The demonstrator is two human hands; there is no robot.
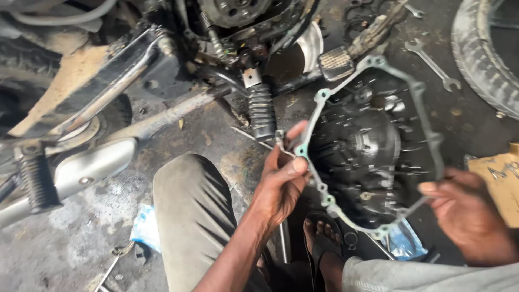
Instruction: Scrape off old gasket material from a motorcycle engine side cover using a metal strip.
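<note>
Head view looked down on a person crouched on an oily concrete floor (pixel 81 243), a sandalled foot (pixel 323 238) nearest the camera between the knees. Just above it the left hand (pixel 281 186) pinched the near-left rim of a thin grey-green engine cover gasket (pixel 373 146), thumb on top, fingers curled beneath. The right hand (pixel 467 216) gripped the gasket's lower right edge, fingers closed around it. Both hands held it clear of the floor, over a dark clutch cover (pixel 357 146) that showed through the open middle.

The gasket was a flat loop, tilted, its long axis running from lower left by the foot up to the right; its narrow upper end pointed toward the footpeg (pixel 336 63) of the motorcycle.

As a judgement, the step in hand was checking or lining up the gasket against the cover. The next move would call for gentle, even handling: the loop looked thin enough to tear or kink, and its bolt holes would need to sit squarely over their seats.

Farther off lay the ribbed kick-start lever (pixel 261 111), the engine (pixel 238 21), an open-ended spanner (pixel 432 64) and a tyre (pixel 481 48).
</note>
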